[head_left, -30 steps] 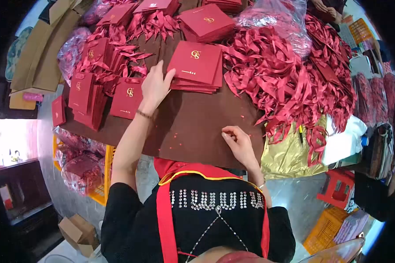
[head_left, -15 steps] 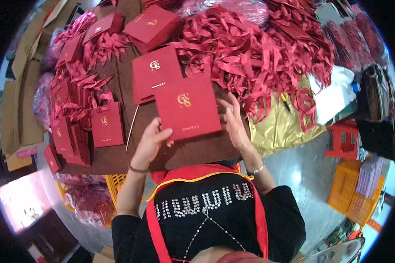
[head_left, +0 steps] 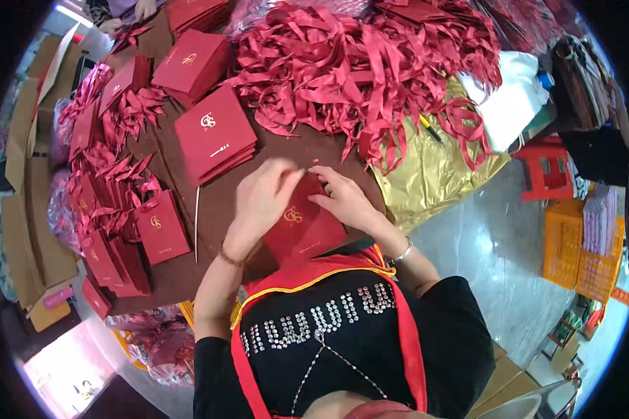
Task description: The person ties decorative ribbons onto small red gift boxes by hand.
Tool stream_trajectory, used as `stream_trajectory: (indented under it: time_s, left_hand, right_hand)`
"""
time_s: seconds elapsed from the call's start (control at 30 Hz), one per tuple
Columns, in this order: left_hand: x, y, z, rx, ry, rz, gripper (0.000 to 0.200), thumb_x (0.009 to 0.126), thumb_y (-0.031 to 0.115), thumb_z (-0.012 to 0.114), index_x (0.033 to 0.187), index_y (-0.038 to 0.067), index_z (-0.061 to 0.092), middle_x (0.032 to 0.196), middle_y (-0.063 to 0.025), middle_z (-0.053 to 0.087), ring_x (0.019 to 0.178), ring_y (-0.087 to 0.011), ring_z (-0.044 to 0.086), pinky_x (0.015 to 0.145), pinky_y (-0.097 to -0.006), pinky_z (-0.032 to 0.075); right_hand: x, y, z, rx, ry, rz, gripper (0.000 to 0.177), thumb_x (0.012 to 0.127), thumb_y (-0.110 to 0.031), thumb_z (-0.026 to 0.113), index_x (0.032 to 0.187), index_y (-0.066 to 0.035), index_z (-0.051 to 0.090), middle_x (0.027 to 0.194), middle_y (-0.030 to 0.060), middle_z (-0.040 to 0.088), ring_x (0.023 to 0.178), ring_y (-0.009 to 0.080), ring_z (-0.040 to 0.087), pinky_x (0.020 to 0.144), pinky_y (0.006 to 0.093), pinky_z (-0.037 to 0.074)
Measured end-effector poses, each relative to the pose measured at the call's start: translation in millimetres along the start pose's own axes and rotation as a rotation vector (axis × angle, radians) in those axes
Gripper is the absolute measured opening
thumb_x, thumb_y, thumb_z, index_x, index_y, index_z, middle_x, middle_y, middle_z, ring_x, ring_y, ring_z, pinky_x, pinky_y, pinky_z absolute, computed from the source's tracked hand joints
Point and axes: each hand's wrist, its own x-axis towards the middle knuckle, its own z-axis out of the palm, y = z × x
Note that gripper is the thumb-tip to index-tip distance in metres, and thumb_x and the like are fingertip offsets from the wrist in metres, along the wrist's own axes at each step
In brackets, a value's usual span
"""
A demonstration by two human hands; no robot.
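Observation:
A flat red paper bag (head_left: 306, 234) with a gold monogram lies at the table's front edge, close to my apron. Over its upper left part is my left hand (head_left: 267, 199), blurred, with thumb and forefinger drawn together near the top edge. Whatever is between those fingertips is too small to make out. My right hand (head_left: 348, 201) has its fingers bent over the bag's upper right edge, thumb on the front face. Both hands cover much of the top edge. Just beyond them sits a stack of similar red bags (head_left: 213, 129), with a thin pale stick (head_left: 196, 223) beside it.
A large heap of red ribbons (head_left: 356, 70) spreads across the back. Gold sheeting (head_left: 426, 174) with a yellow-and-black pen (head_left: 430, 128) is at the right. Bags with ribbons (head_left: 162, 227) stand at the left. Orange crates (head_left: 565, 241) are on the floor. Another person's hand (head_left: 145, 8) shows at the far left.
The red bag has come down and closer to my body. My left hand has gone from its lower left corner to the top edge. My right hand has closed onto the upper right edge.

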Motion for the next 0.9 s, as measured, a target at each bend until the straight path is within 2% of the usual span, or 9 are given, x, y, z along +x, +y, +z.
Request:
stream_trajectory:
  time_s: [0.1, 0.17, 0.3, 0.37, 0.47, 0.57, 0.63, 0.7, 0.9]
  left_hand:
    - [49.3, 23.2, 51.5, -0.182, 0.062, 0.131, 0.038, 0.084, 0.030, 0.062, 0.113, 0.006, 0.055, 0.096, -0.0169, 0.062, 0.080, -0.0290, 0.063, 0.067, -0.0367, 0.049]
    - [73.3, 42.2, 74.7, 0.115, 0.191, 0.332, 0.046, 0.083, 0.028, 0.064, 0.121, 0.006, 0.049, 0.090, -0.0151, 0.063, 0.077, -0.0252, 0.063, 0.067, -0.0347, 0.049]
    - [84.6, 48.2, 85.5, 0.042, 0.047, 0.346, 0.038, 0.083, 0.020, 0.063, 0.116, 0.004, 0.054, 0.088, -0.0136, 0.064, 0.077, -0.0231, 0.063, 0.070, -0.0323, 0.049]
    - [72.7, 47.0, 64.1, -0.419, -0.001, 0.170, 0.029, 0.079, 0.014, 0.062, 0.107, 0.007, 0.061, 0.095, -0.0118, 0.064, 0.090, -0.0278, 0.061, 0.078, -0.0382, 0.044]
    - [48.0, 46.3, 12.3, -0.159, 0.102, 0.430, 0.023, 0.075, 0.007, 0.063, 0.098, 0.009, 0.065, 0.084, -0.0071, 0.062, 0.081, -0.0255, 0.058, 0.076, -0.0355, 0.041]
    - [19.1, 33.1, -22.8, 0.067, 0.063, 0.579, 0.026, 0.068, 0.005, 0.066, 0.094, 0.010, 0.066, 0.074, -0.0038, 0.054, 0.073, -0.0241, 0.052, 0.072, -0.0355, 0.038]
    - [-1.7, 20.5, -37.2, 0.087, 0.034, 0.530, 0.023, 0.071, 0.003, 0.064, 0.093, 0.007, 0.067, 0.079, -0.0056, 0.057, 0.078, -0.0245, 0.054, 0.073, -0.0355, 0.040]
    - [-19.1, 2.2, -46.8, 0.027, -0.039, 0.398, 0.022, 0.072, 0.001, 0.063, 0.092, 0.007, 0.068, 0.080, -0.0067, 0.058, 0.078, -0.0243, 0.054, 0.071, -0.0341, 0.041]
    - [-63.9, -43.0, -66.0, 0.162, 0.082, 0.159, 0.027, 0.075, -0.004, 0.058, 0.100, 0.005, 0.064, 0.084, -0.0099, 0.060, 0.078, -0.0272, 0.057, 0.071, -0.0339, 0.045]
  right_hand:
    - [0.3, 16.8, 6.6, 0.026, 0.008, -0.039, 0.046, 0.079, -0.013, 0.065, 0.120, -0.003, 0.049, 0.112, 0.0205, 0.057, 0.101, 0.0368, 0.056, 0.087, 0.0430, 0.045]
    - [-1.9, 24.4, 7.7, -0.122, 0.008, -0.173, 0.042, 0.079, -0.014, 0.065, 0.116, -0.002, 0.052, 0.114, 0.0214, 0.056, 0.104, 0.0365, 0.055, 0.088, 0.0426, 0.045]
    - [-10.5, 23.9, 6.8, -0.018, 0.191, -0.087, 0.042, 0.079, -0.014, 0.065, 0.117, -0.001, 0.052, 0.109, 0.0197, 0.058, 0.102, 0.0394, 0.054, 0.088, 0.0433, 0.045]
    - [-12.0, 15.0, -1.3, -0.039, 0.341, -0.210, 0.043, 0.080, -0.012, 0.065, 0.118, 0.000, 0.051, 0.108, 0.0154, 0.058, 0.097, 0.0307, 0.058, 0.086, 0.0372, 0.046]
    - [-14.5, 10.6, -14.2, 0.805, 0.055, 0.067, 0.046, 0.080, -0.004, 0.066, 0.121, -0.006, 0.046, 0.112, 0.0041, 0.053, 0.081, 0.0084, 0.052, 0.071, 0.0211, 0.043]
    - [-12.5, 0.2, -21.1, 1.497, -0.104, -0.016, 0.058, 0.082, -0.012, 0.065, 0.133, -0.016, 0.038, 0.119, 0.0061, 0.052, 0.082, 0.0106, 0.054, 0.066, 0.0242, 0.044]
    - [-4.2, 6.6, -19.2, 1.522, -0.072, 0.061, 0.044, 0.091, -0.026, 0.055, 0.131, -0.018, 0.041, 0.120, 0.0054, 0.052, 0.080, 0.0105, 0.053, 0.059, 0.0225, 0.039]
    - [1.5, 0.9, -21.3, 1.538, 0.006, 0.204, 0.035, 0.091, -0.024, 0.055, 0.124, -0.015, 0.047, 0.118, 0.0035, 0.053, 0.077, 0.0095, 0.053, 0.063, 0.0246, 0.042]
    - [1.1, 13.9, -18.2, 1.481, -0.125, 0.116, 0.022, 0.094, -0.012, 0.049, 0.116, -0.008, 0.054, 0.100, 0.0057, 0.057, 0.068, 0.0080, 0.050, 0.056, 0.0218, 0.039]
